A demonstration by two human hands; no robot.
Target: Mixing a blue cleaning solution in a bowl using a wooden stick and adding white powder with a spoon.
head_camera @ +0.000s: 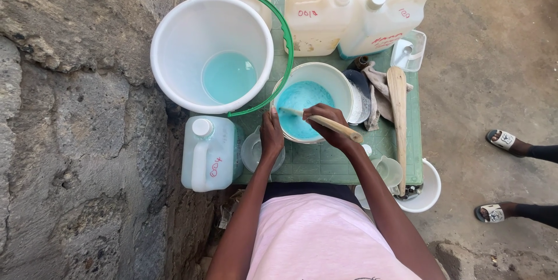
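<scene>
While the small white tub [343,85] stands on the green table [325,161], a wooden stick [325,123] is held in the right hand [328,126], fingers wrapped fully round the shaft in a closed fist. The stick's lower end is dipped in the foamy blue liquid [302,102] that fills the tub, its upper end jutting out to the right past the rim. The left hand [271,134] is laid against the tub's near-left rim, fingers together and extended; nothing is enclosed by it, and whether the rim is pinched cannot be told.

Just left of the tub, touching or nearly so, a large white bucket [174,53] with a green bail handle [285,36] is seen, a shallow pool of clear blue liquid at its bottom. A white jerrycan [209,155] with a white cap is placed below the bucket, at the table's left edge. Two more jerrycans [354,18] are lined along the far edge. A clear jug [256,152] is partly hidden under the left wrist.

To the right of the tub, a long wooden paddle [398,117] lies over a crumpled cloth [378,91]. A clear measuring cup [410,50] stands by the right-hand jerrycan. Another person's sandalled feet [503,140] are noted on the concrete at far right, well apart from the table.
</scene>
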